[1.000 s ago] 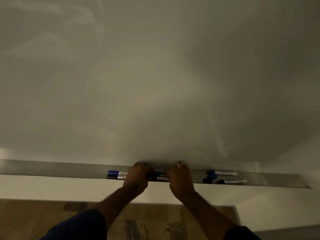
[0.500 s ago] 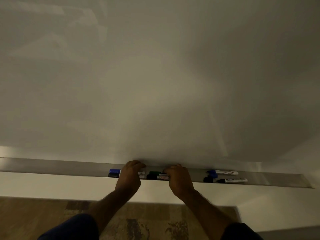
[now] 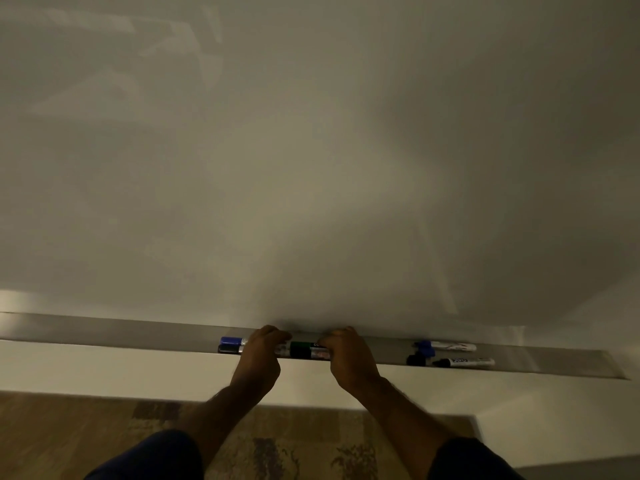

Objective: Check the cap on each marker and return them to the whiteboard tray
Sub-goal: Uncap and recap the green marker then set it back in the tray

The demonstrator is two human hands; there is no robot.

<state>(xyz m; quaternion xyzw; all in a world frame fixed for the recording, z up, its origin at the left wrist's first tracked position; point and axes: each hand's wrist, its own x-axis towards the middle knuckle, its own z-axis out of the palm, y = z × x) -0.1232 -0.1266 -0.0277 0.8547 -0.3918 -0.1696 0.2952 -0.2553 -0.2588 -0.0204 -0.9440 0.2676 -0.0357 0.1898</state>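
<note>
Both hands at whiteboard tray [image 3: 104, 332]. Left hand [image 3: 258, 358] grip curled over the blue-capped markers [image 3: 231, 344]; right hand [image 3: 349, 358] grip curled on green-capped marker [image 3: 304, 346]. Two more markers [image 3: 450, 355] lie in the tray, well right.

Two bare forearms come up from the bottom edge of the view, both uncovered from the elbow to the wrist, with fine dark hair showing along them. The left hand [image 3: 258, 358] is bare, with no ring, watch or band visible; the right hand [image 3: 349, 358] is just as plain, nothing on the wrist there either. Dark navy short sleeves, the left sleeve [image 3: 152, 457] a clearer blue in this dim light, the right sleeve [image 3: 467, 459] almost black. The fabric looks smooth, with no print or logo that I can make out. The light is too low to say more about the cloth.
</note>
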